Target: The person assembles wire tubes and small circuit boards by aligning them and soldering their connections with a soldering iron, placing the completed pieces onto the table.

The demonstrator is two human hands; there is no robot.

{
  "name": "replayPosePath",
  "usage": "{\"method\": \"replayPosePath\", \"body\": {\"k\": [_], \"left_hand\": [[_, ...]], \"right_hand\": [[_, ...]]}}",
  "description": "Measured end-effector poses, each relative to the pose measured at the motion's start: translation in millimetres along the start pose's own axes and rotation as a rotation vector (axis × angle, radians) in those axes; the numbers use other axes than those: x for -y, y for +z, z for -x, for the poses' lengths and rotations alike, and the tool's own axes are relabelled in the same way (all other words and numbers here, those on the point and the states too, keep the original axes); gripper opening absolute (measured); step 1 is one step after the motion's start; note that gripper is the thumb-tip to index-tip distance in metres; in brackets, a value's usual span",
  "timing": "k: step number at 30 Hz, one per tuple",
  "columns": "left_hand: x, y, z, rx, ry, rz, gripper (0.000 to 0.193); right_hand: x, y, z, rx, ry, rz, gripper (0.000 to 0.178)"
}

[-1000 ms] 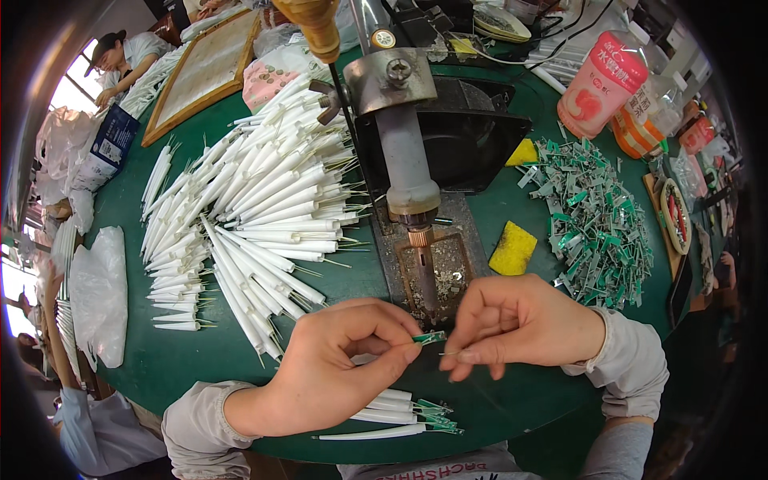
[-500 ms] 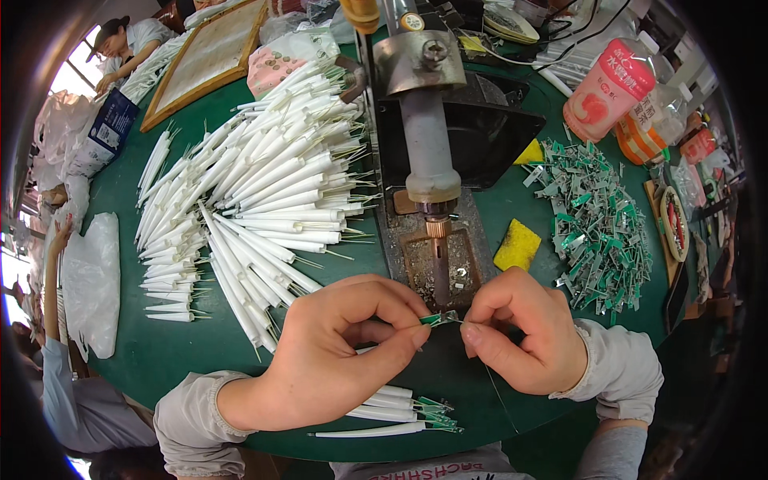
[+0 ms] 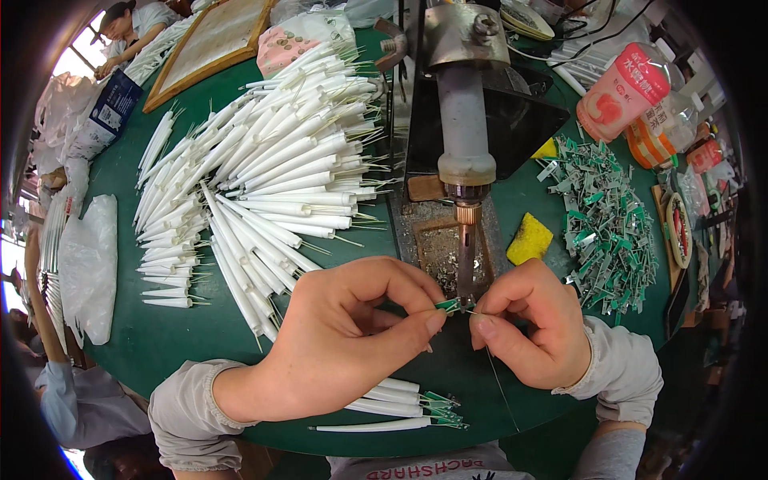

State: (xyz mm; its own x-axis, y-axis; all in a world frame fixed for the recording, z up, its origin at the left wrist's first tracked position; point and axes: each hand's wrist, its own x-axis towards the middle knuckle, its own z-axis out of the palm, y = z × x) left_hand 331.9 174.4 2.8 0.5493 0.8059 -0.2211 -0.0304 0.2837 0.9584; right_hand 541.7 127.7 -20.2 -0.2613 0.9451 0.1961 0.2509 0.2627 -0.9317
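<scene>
My left hand (image 3: 344,336) pinches a small green circuit board (image 3: 447,305) between thumb and fingertips. The board's far-right end is at the tip of an upright soldering iron (image 3: 466,268); whether they touch is hard to make out. Just right of the tip, my right hand (image 3: 532,328) is closed on a thin solder wire (image 3: 502,388), which trails down toward the table's near edge. Below my left hand lie several white tubes (image 3: 384,425) with green boards at their right ends. The fingers hide part of the held board.
A large heap of white tubes with thin leads (image 3: 280,172) covers the left side. Loose green circuit boards (image 3: 610,232) are piled at right, beside a yellow sponge (image 3: 529,240). Bottles (image 3: 624,92) stand behind. Another person (image 3: 132,36) sits at the far left.
The view has shifted, so the iron and table things appear farther right. The board has come up closer to the iron's tip, and my right fingers keep hold of the wire beside it.
</scene>
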Motion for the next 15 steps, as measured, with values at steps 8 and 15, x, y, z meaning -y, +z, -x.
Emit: {"method": "replayPosePath", "body": {"k": [8,15], "left_hand": [[-1,-4,-1,0.005,-0.087,0.109,0.004],[1,-5,-1,0.035,-0.11,-0.005,0.004]], "right_hand": [[7,-6,0,0.045,0.155,-0.094,0.013],[22,-20,3,0.535,0.081,0.177,0.018]]}}
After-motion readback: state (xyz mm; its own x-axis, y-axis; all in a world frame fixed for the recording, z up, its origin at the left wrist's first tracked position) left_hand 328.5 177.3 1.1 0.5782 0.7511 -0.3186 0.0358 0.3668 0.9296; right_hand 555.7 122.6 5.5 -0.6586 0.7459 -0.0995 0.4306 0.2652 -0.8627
